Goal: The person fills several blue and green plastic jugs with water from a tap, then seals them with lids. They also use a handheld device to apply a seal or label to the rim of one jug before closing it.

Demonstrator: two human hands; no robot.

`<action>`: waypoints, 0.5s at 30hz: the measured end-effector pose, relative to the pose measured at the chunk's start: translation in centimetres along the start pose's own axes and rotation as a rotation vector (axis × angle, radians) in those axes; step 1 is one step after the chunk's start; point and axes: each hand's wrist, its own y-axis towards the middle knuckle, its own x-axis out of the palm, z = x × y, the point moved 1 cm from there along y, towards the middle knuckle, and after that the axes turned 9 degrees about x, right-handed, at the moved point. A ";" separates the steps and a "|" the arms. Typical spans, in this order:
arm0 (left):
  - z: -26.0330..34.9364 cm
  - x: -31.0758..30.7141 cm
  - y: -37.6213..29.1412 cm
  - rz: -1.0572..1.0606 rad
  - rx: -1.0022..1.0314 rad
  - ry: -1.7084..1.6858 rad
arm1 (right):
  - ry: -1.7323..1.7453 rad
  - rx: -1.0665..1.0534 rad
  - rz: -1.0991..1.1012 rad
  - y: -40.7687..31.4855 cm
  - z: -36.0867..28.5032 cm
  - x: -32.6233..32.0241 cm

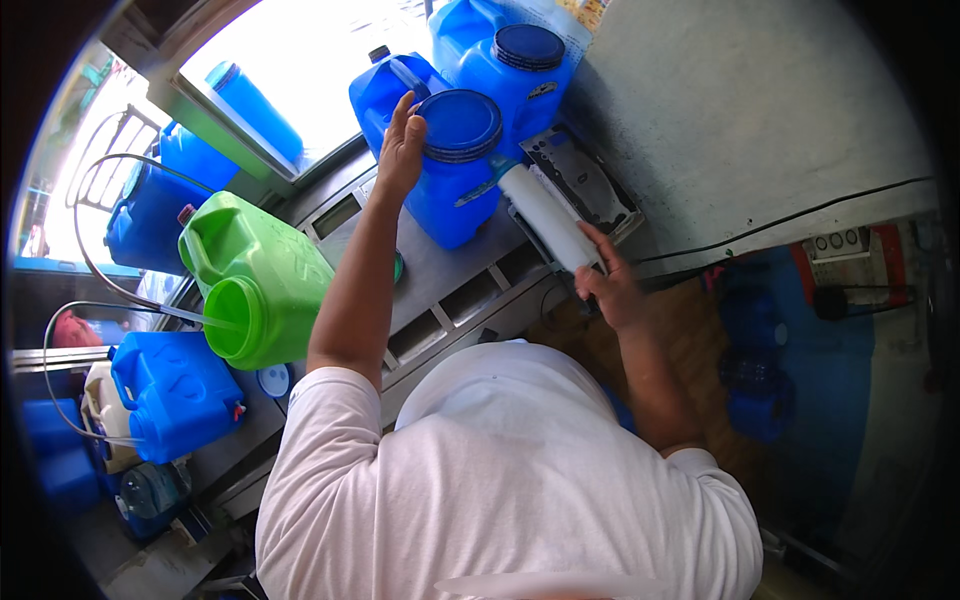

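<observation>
A blue plastic water jug with a wide, dark blue screw lid stands on the metal counter before me. My left hand is at the left edge of that lid, fingers pointing up; whether it grips anything is hidden. In my right hand is a white tool with a teal nozzle, apparently a heat gun. Its nozzle points at the jug's side, just below the lid. Behind stand further blue jugs, one with a small cap and one with a wide lid.
At left, a hose runs into the open mouth of a green jug. Another hose reaches a blue jug with a tap. A shallow metal box lies by the wall, where a black cable hangs.
</observation>
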 end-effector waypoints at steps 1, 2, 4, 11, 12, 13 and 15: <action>0.2 -0.3 -0.3 -0.010 -0.030 -0.039 | -0.020 -0.008 -0.040 -0.2 0.0 0.4; 0.4 -0.9 -0.5 0.001 -0.036 0.027 | -0.045 -0.022 -0.105 -0.2 0.0 0.6; 0.7 -1.5 -0.7 0.019 -0.029 0.131 | -0.024 -0.066 -0.008 -0.3 -0.5 0.7; 1.3 0.8 0.6 0.123 0.059 0.046 | -0.142 -0.060 0.085 0.0 -1.9 0.1; 1.4 0.7 0.2 0.118 0.022 0.059 | -0.219 -0.150 0.052 0.0 -1.9 0.4; 1.6 0.5 -0.1 0.101 -0.017 0.058 | -0.295 -0.240 0.018 -0.1 -1.8 0.8; 1.8 -0.6 -1.2 0.144 -0.071 0.120 | -0.313 -0.261 0.009 -0.5 -1.7 1.0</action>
